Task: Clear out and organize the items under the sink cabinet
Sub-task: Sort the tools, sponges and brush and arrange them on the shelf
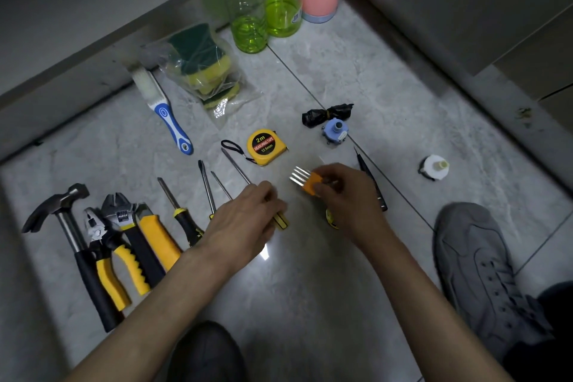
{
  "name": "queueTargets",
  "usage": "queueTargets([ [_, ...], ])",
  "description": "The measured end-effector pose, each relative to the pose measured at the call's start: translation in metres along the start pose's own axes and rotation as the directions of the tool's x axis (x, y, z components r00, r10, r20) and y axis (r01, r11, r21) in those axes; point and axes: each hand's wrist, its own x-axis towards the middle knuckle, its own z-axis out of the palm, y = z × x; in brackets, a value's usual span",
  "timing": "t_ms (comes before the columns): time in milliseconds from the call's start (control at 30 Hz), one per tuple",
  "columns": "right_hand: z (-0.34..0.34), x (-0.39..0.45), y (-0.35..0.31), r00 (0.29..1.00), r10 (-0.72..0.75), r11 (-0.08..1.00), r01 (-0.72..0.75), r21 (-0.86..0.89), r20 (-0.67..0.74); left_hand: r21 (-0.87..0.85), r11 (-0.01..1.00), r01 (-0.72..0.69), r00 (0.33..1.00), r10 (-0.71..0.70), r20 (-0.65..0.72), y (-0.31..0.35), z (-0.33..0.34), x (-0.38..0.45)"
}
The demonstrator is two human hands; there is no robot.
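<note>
Hex-key set (pixel 305 181): light, rigid; right hand (pixel 347 195) pinched its orange holder, keys fanned toward ten o'clock.

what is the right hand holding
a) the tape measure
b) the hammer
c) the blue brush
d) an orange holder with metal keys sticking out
d: the right hand pinches the orange key holder, while the tape measure, hammer and brush lie untouched on the floor.
</note>
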Motion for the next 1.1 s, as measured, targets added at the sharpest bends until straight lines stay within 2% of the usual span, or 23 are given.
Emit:
queueTargets([
  [133,0.015,0.037,-0.005,0.985,0.005,0.981,0.029,-0.192,0.173,-0.027,1.000,0.005,0.998,-0.007,-0.058,0.001,0.003,-0.011],
  [267,0.025,0.050,-0.012,0.968,-0.044,0.953,0.115,-0.279,0.247,-0.048,0.998,0.026,0.994,-0.031,-0.104,0.002,0.002,-0.018],
  [367,0.027,0.048,-0.014,0.981,-0.106,0.939,0.152,-0.308,0.162,-0.044,0.999,0.024,0.994,-0.028,-0.107,0.002,0.001,-0.019],
  [500,0.009,0.014,-0.002,0.971,-0.174,0.961,0.131,-0.243,-0.164,-0.049,0.998,0.040,0.982,-0.048,-0.184,-0.002,-0.011,-0.007],
  [567,0.001,-0.016,0.013,0.960,-0.148,0.951,0.073,-0.299,-0.238,-0.062,0.995,0.076,0.973,-0.087,-0.214,-0.003,-0.017,0.008],
  [633,0.000,-0.044,0.030,0.974,-0.044,0.943,-0.034,-0.332,-0.224,-0.030,0.993,0.113,0.982,-0.116,-0.148,-0.002,-0.021,0.027],
  [733,0.011,-0.067,0.047,0.976,0.077,0.940,-0.139,-0.311,-0.202,0.166,0.979,0.119,0.993,-0.118,-0.019,0.006,-0.023,0.052],
  [867,0.020,-0.063,0.045,0.976,0.047,0.954,-0.107,-0.280,-0.215,0.280,0.951,0.131,0.991,-0.126,-0.038,0.011,-0.024,0.066],
  [1033,0.017,-0.048,0.034,0.992,-0.011,0.962,-0.024,-0.271,-0.128,0.274,0.944,0.185,0.982,-0.168,-0.084,0.013,-0.023,0.071],
  [1100,0.005,-0.046,0.033,0.980,-0.041,0.972,-0.006,-0.236,-0.192,0.254,0.949,0.184,0.981,-0.164,-0.100,0.013,-0.022,0.071],
])
